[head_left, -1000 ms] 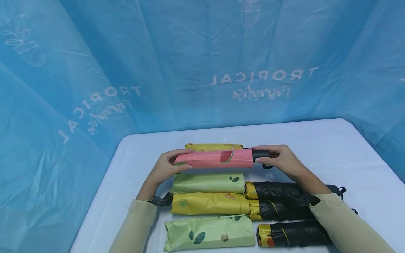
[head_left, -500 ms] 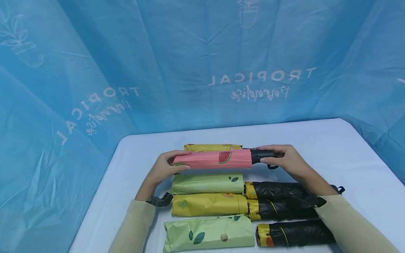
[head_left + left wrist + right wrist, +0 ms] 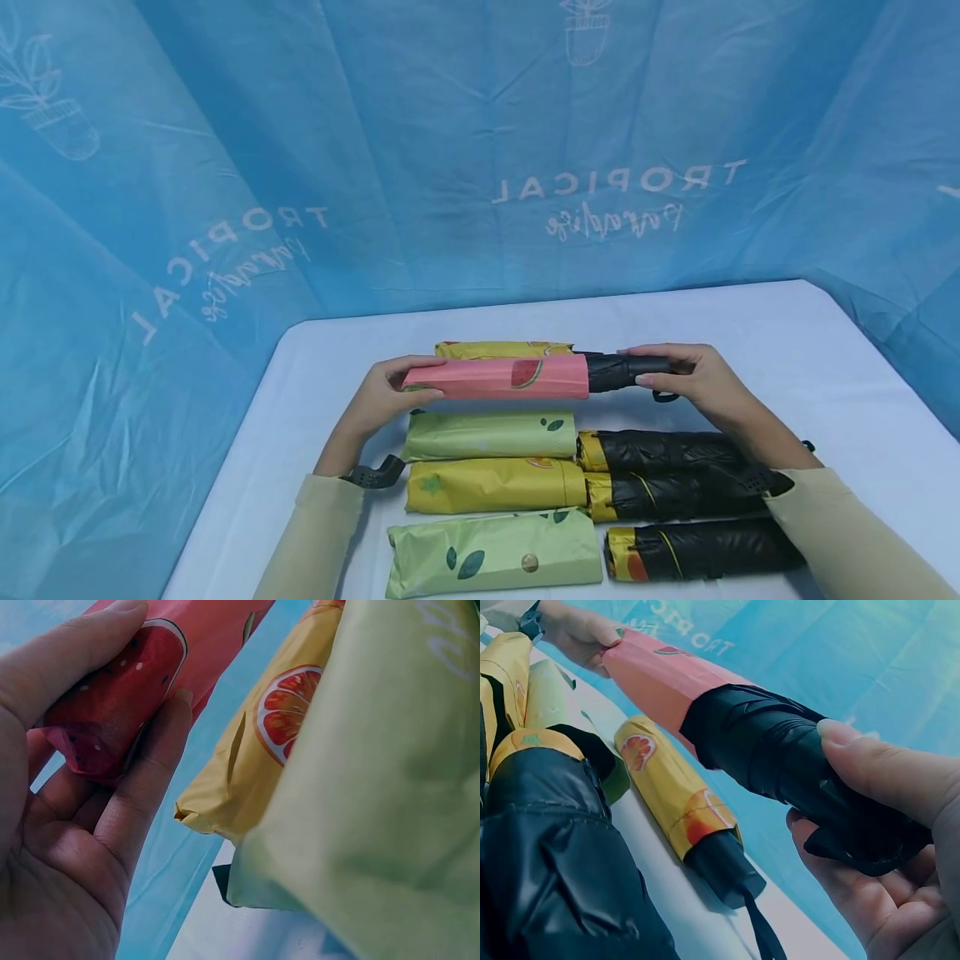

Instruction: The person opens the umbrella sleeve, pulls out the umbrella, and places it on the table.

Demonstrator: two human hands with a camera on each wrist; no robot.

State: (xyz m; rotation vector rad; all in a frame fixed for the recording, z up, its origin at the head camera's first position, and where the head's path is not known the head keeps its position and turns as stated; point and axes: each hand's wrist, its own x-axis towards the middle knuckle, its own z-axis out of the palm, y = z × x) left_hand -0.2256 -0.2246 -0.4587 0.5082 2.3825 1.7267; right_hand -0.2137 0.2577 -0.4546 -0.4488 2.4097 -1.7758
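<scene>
Two hands, one left-right axis: we log left hand (image 3: 377, 398) pinching pink sleeve (image 3: 480, 379) at left end, right hand (image 3: 701, 377) gripping black umbrella (image 3: 609, 372) that sticks out sleeve's right end (yellow-sleeved umbrella (image 3: 498, 349) beyond pink sleeve, light green sleeve (image 3: 480, 437) on near side).

**Blue curtain (image 3: 450, 108) and white table (image 3: 825, 375) before you**

The curtain hangs creased behind your table, printed in white with potted plants (image 3: 587, 37) and the reversed words (image 3: 618, 179) "TROPICAL Paradise", which you can see 2 times. Near you, 2 green pouches (image 3: 495, 554) with leaf prints lie with 1 yellow pouch (image 3: 497, 486) between them. To your right of these lie 3 black folded umbrellas (image 3: 667, 498) with yellow ends. Farther from you is an orange-slice-print pouch (image 3: 667, 784), its black handle (image 3: 726, 868) and strap (image 3: 763, 926) sticking out.
</scene>
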